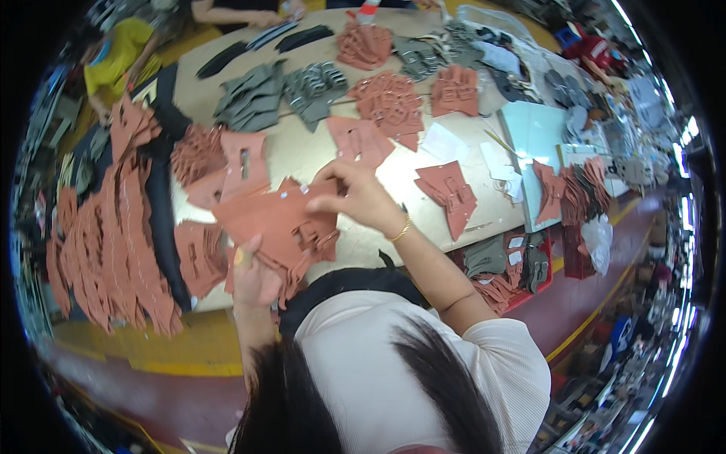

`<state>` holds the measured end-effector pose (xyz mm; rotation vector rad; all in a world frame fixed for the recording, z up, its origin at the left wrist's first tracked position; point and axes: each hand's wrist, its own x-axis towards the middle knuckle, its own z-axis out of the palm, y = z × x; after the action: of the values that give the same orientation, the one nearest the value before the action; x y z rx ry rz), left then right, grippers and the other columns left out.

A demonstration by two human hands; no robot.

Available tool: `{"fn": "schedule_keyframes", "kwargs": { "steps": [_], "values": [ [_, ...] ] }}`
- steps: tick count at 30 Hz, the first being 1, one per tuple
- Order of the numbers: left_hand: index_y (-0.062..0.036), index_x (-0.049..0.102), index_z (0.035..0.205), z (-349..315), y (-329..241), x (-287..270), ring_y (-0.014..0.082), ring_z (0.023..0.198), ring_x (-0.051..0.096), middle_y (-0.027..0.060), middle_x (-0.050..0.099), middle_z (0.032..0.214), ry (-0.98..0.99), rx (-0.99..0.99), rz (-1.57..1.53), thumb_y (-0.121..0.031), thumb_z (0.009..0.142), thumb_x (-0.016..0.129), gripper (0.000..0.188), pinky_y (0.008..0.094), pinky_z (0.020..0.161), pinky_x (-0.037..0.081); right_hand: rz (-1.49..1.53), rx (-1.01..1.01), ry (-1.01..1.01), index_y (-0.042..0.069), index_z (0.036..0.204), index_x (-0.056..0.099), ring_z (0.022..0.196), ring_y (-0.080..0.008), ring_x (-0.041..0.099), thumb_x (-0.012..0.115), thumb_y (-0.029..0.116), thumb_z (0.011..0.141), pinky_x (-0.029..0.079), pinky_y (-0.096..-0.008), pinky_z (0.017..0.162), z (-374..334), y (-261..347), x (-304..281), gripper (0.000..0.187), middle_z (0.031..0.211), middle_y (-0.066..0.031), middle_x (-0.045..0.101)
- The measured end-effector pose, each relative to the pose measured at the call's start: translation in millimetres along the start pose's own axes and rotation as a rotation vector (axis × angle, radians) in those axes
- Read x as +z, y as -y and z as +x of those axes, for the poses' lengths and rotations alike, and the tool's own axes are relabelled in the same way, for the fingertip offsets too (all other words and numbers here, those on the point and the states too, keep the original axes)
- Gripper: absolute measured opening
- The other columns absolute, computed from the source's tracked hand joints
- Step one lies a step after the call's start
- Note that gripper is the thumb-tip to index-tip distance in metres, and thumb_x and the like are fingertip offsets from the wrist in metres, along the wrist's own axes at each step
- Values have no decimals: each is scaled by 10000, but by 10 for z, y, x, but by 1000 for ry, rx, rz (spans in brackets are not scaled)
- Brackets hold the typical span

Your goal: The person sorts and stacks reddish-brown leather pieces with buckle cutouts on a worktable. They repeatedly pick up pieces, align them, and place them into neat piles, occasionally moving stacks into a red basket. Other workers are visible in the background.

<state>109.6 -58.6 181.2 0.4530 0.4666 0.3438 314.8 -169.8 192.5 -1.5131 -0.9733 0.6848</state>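
Between the person's two hands, above the near side of the table: one fanned stack of flat, terracotta, leather-like cut pieces (265,216). The right hand (359,198) is closed on the stack's upper right edge, thumb on the near face, fingers curled at the top. The left hand (257,280) grips the lower left edge, thumb over the face; its other fingers are mostly hidden. The stack spans the gap between the hands; sheet count cannot be told. Its lower right part shows slotted cut-outs; the main face is smooth and matte.

Just left of the stack: one terracotta panel with a dark slot (244,155), one tightly ruffled terracotta bundle (197,155) and, nearer the person, one slotted terracotta pile (200,257). Right of the right hand: one fanned terracotta pile with pointed lower end (448,197). Beyond the hands: two grey-green piles side by side, the left in broad folded layers (249,94), the right with slotted ends (316,87). Far left: long, wavy-edged terracotta strips (121,242), overlapping. Right: one pale blue-green flat board (533,136).
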Motion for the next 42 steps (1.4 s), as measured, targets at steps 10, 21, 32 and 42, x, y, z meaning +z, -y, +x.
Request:
{"fn": "schedule_keyframes", "kwargs": {
  "steps": [10, 21, 32, 42],
  "values": [
    [-1, 360, 1358, 18, -3, 36, 371, 1223, 487, 181, 475, 1344, -63, 1, 50, -223, 926, 460, 496, 596, 1012, 394, -105, 196, 82, -12, 831, 638, 706, -177, 642, 729, 243, 810, 484, -287, 662, 34, -14, -56, 271, 779, -113, 672],
    [5, 362, 1363, 32, -5, 25, 363, 1236, 477, 175, 473, 1354, -64, -16, 38, -238, 925, 462, 511, 576, 1024, 388, -97, 101, 72, -2, 927, 647, 722, -205, 636, 712, 276, 832, 485, -304, 684, 29, -39, -58, 301, 800, -111, 672],
    [1, 349, 1374, 60, 21, 33, 365, 1240, 473, 174, 473, 1355, -68, -24, 108, -248, 917, 475, 536, 578, 996, 413, -209, 10, 89, 9, 946, 629, 755, -231, 657, 661, 240, 868, 486, -309, 680, -3, -14, -58, 247, 799, -111, 671],
    [-6, 369, 1354, 42, 19, 54, 355, 1207, 502, 168, 490, 1324, -63, -66, 72, -231, 909, 500, 515, 570, 983, 431, -281, 39, 84, 12, 943, 621, 738, -340, 634, 586, 220, 909, 479, -383, 651, -38, -115, -62, 214, 786, -170, 651]
  ]
}}
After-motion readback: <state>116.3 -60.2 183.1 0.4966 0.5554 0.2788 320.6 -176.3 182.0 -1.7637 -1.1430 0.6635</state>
